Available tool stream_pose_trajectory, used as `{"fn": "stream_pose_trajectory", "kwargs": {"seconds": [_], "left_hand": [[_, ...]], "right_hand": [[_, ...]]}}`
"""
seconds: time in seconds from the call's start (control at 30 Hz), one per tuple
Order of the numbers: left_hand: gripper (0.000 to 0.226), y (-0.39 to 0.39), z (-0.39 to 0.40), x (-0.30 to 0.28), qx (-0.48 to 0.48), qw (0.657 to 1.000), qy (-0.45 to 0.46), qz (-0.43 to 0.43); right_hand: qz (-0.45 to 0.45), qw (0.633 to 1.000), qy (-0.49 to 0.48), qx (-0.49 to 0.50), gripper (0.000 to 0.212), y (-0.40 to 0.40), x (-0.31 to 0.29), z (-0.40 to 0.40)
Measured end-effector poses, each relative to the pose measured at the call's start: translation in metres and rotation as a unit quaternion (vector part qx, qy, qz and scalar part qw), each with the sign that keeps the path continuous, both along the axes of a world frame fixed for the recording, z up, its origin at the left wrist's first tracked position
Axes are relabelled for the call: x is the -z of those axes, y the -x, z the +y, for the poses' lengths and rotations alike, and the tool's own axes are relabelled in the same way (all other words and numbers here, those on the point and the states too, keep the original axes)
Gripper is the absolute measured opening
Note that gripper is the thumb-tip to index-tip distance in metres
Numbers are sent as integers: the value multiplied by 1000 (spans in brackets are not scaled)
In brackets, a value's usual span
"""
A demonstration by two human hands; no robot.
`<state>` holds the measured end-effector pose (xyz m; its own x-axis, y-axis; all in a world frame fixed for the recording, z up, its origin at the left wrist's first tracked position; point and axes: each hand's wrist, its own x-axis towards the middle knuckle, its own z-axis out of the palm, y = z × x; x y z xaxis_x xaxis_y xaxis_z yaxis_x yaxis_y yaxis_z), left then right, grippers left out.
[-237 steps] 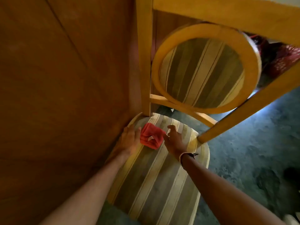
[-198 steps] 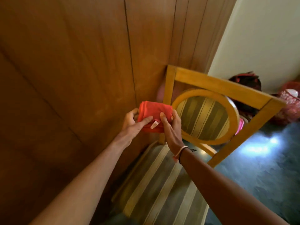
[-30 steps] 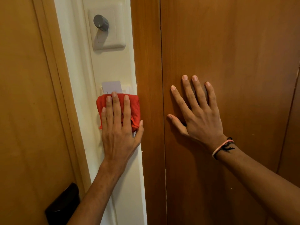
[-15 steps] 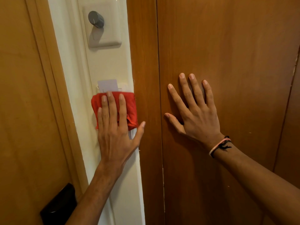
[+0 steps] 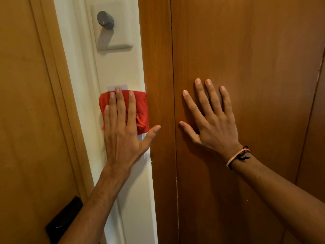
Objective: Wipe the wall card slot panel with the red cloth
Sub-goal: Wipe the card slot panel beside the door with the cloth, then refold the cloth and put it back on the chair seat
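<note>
Left hand (image 5: 123, 136) flat, grip open, pressing cloth (image 5: 140, 110) onto panel (image 5: 141, 137); card (image 5: 117, 88) at cloth's 12 o'clock. Right hand (image 5: 213, 120) splayed, empty, bracing on wood. Advice: keep even pressure, avoid dislodging card.

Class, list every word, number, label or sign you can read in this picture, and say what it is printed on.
None can be read.
The white card above the red cloth: blank where it shows.
The dial plate: no lettering visible.
The black handle: no marking visible.
The left hand and cloth hide the card slot panel's face.
</note>
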<state>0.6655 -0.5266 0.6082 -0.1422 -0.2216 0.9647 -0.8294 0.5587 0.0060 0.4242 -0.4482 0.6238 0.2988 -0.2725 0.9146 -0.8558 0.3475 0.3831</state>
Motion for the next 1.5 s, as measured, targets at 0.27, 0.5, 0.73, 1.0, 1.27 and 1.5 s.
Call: {"fn": "stream_pose_trajectory", "kwargs": {"seconds": [0.27, 0.5, 0.73, 1.0, 1.27, 1.5], "left_hand": [[74, -5, 24, 27, 61, 997, -52, 19], [45, -13, 34, 13, 151, 981, -63, 107], [39, -27, 37, -2, 202, 954, -89, 203], [47, -50, 28, -19, 280, 861, -212, 368], [36, -42, 35, -26, 232, 893, -175, 344], [45, -5, 65, -31, 326, 867, -185, 329]], "right_hand": [[-44, 998, -38, -17, 80, -11, -3, 10], [-233, 908, -155, -312, 68, -111, -1, 15], [-414, 804, -181, -386, 61, -140, -16, -1], [-471, 790, -119, -374, 41, -159, -19, -12], [-478, 793, -101, -364, 36, -158, -23, -2], [-498, 771, -56, -392, 20, -116, -26, 44]]}}
